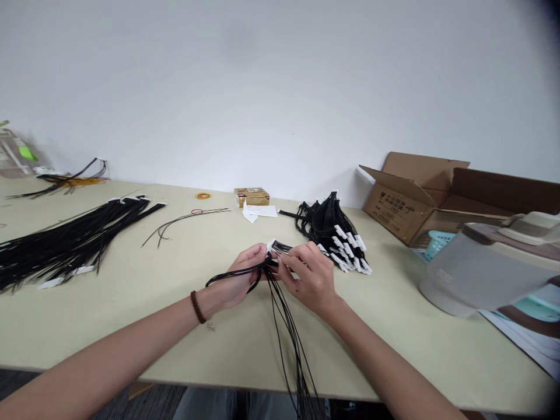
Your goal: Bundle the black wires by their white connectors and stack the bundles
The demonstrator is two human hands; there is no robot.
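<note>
1. Fingers of the left hand are clenching around a bundle of black wires just below its white connectors.
2. Fingers of the right hand are pinching the same bundle at the connector end, touching the left hand.
3. Both hands are holding the bundle above the table, near its middle; the loose wire ends are hanging down past the near edge.
4. Finished wire bundles are lying in a heap just beyond the right hand.
5. Long black wires are lying spread out at the left.
6. An open cardboard box is sitting at the far right, with a grey jug lying nearer.
7. A small yellow packet is resting at the far middle.
</note>
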